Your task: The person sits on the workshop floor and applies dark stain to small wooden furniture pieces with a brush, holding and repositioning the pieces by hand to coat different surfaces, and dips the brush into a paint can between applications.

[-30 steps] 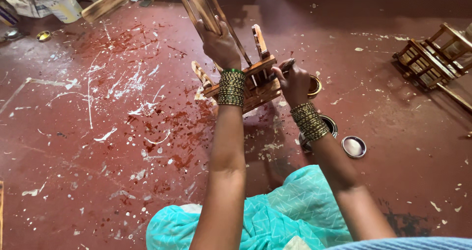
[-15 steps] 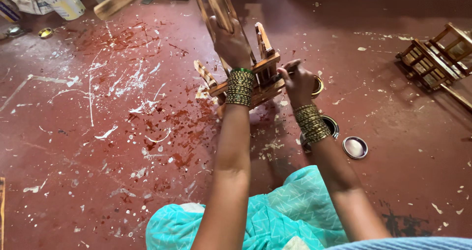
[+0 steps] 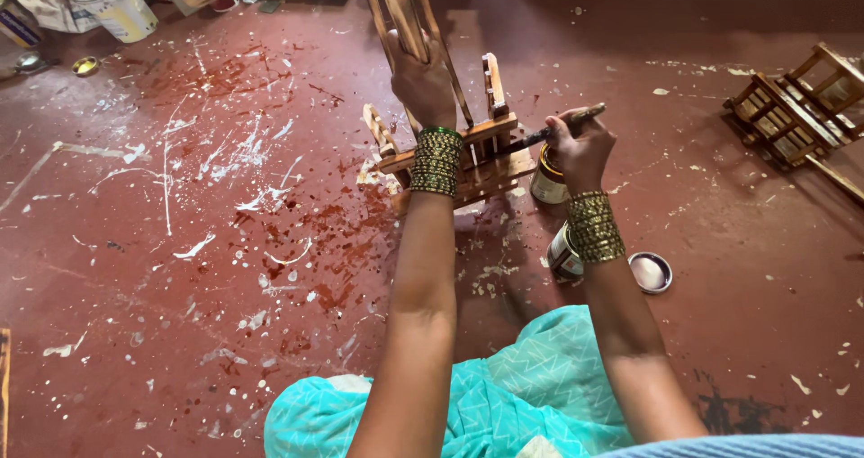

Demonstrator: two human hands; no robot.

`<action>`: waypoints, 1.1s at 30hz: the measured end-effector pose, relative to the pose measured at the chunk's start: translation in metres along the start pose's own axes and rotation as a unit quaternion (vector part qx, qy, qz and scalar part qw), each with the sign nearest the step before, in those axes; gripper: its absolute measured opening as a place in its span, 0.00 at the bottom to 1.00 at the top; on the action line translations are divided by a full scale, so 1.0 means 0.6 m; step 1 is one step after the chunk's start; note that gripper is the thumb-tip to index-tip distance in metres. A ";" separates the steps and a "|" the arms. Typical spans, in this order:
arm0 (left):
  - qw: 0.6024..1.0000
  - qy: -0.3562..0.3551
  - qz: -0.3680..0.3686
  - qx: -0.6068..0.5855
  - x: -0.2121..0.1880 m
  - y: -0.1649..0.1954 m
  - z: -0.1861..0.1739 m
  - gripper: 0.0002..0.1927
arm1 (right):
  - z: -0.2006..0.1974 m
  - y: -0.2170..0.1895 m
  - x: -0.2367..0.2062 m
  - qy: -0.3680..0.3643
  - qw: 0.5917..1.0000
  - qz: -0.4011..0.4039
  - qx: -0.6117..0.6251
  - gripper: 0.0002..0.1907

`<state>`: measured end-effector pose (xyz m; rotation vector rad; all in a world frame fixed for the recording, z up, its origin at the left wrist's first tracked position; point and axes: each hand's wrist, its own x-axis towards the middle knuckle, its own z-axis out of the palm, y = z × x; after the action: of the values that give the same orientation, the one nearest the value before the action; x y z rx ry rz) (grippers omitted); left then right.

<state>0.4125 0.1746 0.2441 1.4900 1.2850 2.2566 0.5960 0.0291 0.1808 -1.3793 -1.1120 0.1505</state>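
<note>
left hand [image 3: 423, 80] gripping wooden frame [image 3: 454, 148], right hand [image 3: 576, 148] — seemingly brush [image 3: 562, 127]

Your left hand [image 3: 423, 80] grips a bare wooden frame [image 3: 450, 143], its slats matt and rough-looking with stained patches. Your right hand [image 3: 579, 148] holds a thin brush [image 3: 562, 125] with a dark handle. Both your wrists carry stacked metal bangles [image 3: 436, 161], glossy gold and green. Beside them stands a shiny metal tin [image 3: 546, 179]. The floor [image 3: 180, 242] is smooth red, spattered with white paint.
</note>
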 end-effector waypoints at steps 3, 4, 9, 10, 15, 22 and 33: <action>0.999 -0.013 -0.038 0.008 -0.002 0.000 0.008 0.20 | -0.012 0.001 -0.023 0.014 0.997 -0.073 -0.008 0.05; 0.999 -0.013 -0.030 -0.002 -0.005 0.000 0.010 0.19 | -0.007 0.000 -0.031 0.010 0.995 -0.091 -0.032 0.05; 0.998 -0.038 -0.057 -0.015 -0.026 0.012 0.020 0.25 | 0.023 -0.013 -0.052 -0.005 0.978 -0.103 -0.180 0.08; 0.998 -0.035 -0.045 -0.010 -0.028 0.014 0.021 0.26 | 0.019 -0.016 -0.052 -0.003 0.984 -0.094 -0.148 0.07; 0.998 -0.029 -0.022 -0.045 -0.028 0.013 0.019 0.18 | -0.043 -0.022 -0.079 -0.030 0.998 -0.049 0.029 0.06; 0.998 -0.020 -0.032 -0.043 -0.002 0.004 0.001 0.22 | -0.087 -0.017 -0.097 -0.136 0.962 -0.013 0.235 0.08; 0.998 -0.038 -0.052 -0.015 -0.007 0.002 0.001 0.25 | -0.023 -0.059 -0.077 -0.148 0.980 -0.046 0.128 0.07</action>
<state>0.4154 0.1718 0.2425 1.4484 1.2693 2.1255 0.5634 -0.0208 0.1880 -1.0948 -1.3494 0.4284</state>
